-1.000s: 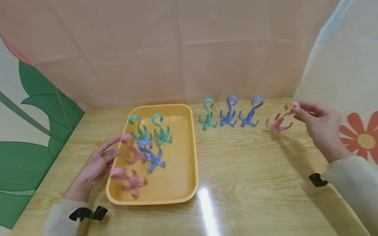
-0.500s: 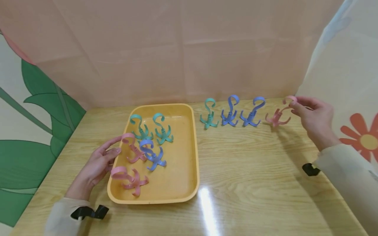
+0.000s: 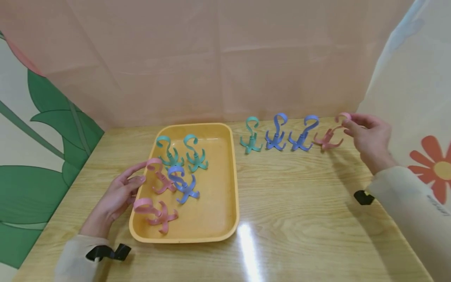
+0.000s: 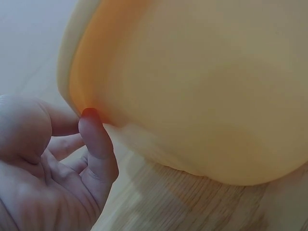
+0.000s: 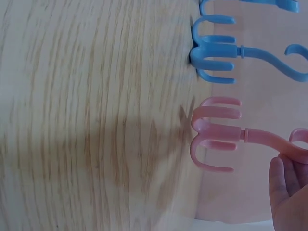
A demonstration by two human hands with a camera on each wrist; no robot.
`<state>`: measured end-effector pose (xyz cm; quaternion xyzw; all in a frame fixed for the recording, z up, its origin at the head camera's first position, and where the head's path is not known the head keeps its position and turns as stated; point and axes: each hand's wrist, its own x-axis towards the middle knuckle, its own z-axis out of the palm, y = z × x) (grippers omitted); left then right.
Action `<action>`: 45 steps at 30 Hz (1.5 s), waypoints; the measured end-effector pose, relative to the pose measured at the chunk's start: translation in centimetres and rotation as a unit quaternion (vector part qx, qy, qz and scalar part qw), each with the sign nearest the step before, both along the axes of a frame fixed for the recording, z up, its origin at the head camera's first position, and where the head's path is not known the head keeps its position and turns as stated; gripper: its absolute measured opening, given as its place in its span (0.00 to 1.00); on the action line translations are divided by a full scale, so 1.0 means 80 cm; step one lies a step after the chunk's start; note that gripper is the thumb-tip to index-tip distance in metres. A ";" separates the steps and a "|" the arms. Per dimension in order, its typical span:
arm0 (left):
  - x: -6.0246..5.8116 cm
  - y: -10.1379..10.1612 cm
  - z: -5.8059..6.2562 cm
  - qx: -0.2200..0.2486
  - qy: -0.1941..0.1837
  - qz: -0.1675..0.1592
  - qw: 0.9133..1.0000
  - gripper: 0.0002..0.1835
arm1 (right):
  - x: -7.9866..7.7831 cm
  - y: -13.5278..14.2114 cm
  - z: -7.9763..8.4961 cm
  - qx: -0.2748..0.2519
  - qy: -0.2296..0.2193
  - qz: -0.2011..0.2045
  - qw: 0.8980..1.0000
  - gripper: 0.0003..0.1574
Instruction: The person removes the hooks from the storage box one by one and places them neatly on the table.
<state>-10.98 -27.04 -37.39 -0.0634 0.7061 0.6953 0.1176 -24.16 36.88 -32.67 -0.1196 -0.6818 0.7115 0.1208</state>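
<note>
One green hook (image 3: 251, 145) and two blue hooks (image 3: 300, 141) stood lined up on the table (image 3: 299, 215), right of the tray (image 3: 216, 196); the pink hook (image 5: 219, 133) was at the row's end, curl pinched by the right hand (image 3: 372, 138), table contact unclear. Left hand (image 3: 119, 195) pinched the tray's left rim. Five more hooks (image 3: 185, 189) sat inside, so probably under half done.

The head view is bright and evenly lit, with a narrow white glare on the near part of the wooden table (image 3: 299, 203) and a soft shadow left of the right sleeve (image 3: 405, 207). The left wrist view is dimmer, the yellow tray (image 4: 216, 96) soft and short of detail. In the right wrist view, a broad, blurry-edged shadow crosses the wood.
</note>
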 end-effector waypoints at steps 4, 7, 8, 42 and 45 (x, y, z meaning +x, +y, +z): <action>0.000 0.000 0.000 -0.001 -0.001 0.000 1.000 0.28 | -0.003 -0.003 -0.002 -0.002 -0.002 -0.002 1.000 0.23; -0.001 0.000 -0.001 -0.003 -0.003 0.001 1.000 0.28 | -0.005 -0.005 -0.005 0.001 0.001 -0.005 1.000 0.22; -0.002 0.000 -0.001 -0.003 -0.003 0.001 1.000 0.28 | -0.006 -0.005 -0.006 0.005 0.004 -0.007 1.000 0.21; -0.001 -0.001 -0.003 -0.002 0.004 -0.002 1.000 0.28 | -0.009 -0.011 -0.018 0.046 0.048 -0.007 0.998 0.25; 0.000 -0.001 -0.002 -0.001 0.005 -0.001 1.000 0.27 | -0.006 -0.012 -0.016 0.064 0.048 -0.020 0.997 0.28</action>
